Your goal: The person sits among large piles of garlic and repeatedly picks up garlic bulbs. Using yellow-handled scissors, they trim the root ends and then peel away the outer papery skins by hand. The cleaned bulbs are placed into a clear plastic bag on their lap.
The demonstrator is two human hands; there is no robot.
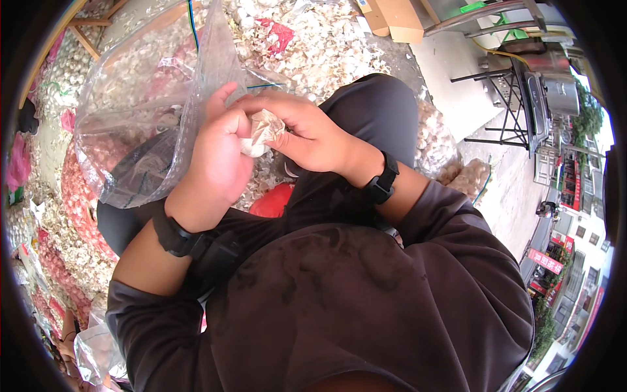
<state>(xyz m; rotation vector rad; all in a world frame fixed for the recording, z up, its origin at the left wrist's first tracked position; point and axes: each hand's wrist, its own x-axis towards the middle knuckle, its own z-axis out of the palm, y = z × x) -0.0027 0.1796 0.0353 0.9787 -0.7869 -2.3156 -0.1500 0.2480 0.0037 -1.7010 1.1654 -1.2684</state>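
Between my two hands, in front of my raised knees, is a whitish garlic bulb (255,148) with papery, tan skin (267,126) loose on its upper side. My left hand (219,147) is closed around the bulb from the left, one fingertip sticking up. From the right, my right hand (300,127) pinches the papery skin with thumb and fingers, its fingertips meeting the left hand. The fingers cover part of the bulb. A large clear plastic bag (140,104) stands open beside my left hand, close to or touching it.
Garlic skins (313,46) lie heaped ahead, with a red scrap (275,36) among them. Red mesh sacks of garlic (81,189) line the left. A filled sack (434,134) stands beyond my right knee. Further right are a cardboard box (395,23) and a black folding stand (516,111).
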